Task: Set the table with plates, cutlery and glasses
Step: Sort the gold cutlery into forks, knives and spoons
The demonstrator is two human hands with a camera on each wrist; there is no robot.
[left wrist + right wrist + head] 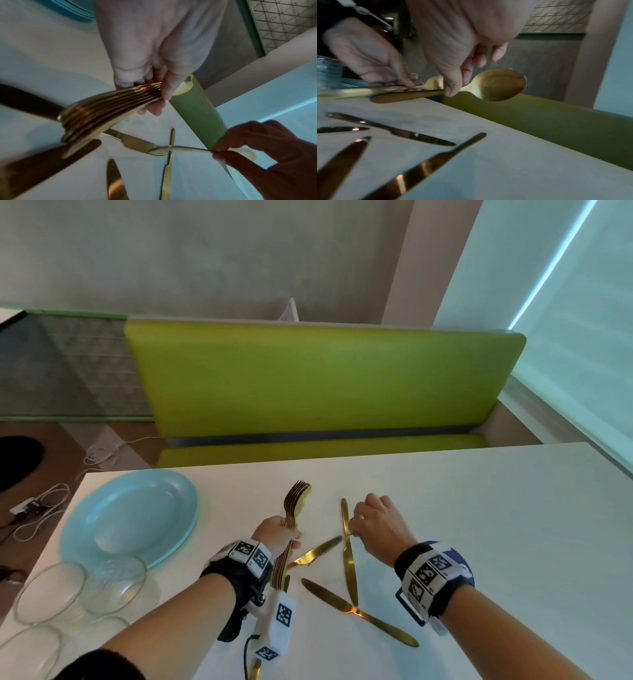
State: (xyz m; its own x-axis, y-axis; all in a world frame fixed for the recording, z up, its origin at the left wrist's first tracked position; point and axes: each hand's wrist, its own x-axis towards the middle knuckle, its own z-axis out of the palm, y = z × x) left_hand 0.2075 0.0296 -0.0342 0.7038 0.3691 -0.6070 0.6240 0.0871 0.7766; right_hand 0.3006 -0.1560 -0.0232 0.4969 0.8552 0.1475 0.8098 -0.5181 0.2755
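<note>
The right hand [378,529] pinches one gold spoon [498,84] by its neck; the left hand [275,534] grips a nested spoon stack [295,505] just beside it. Slide the spoon squarely onto the stack, clear of the knives [349,570] on the worktop [479,525] below.

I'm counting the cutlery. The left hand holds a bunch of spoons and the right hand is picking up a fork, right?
Not quite. The right hand pinches a spoon, not a fork; the right wrist view shows its round bowl. The left hand does hold a bunch of spoons.
</note>
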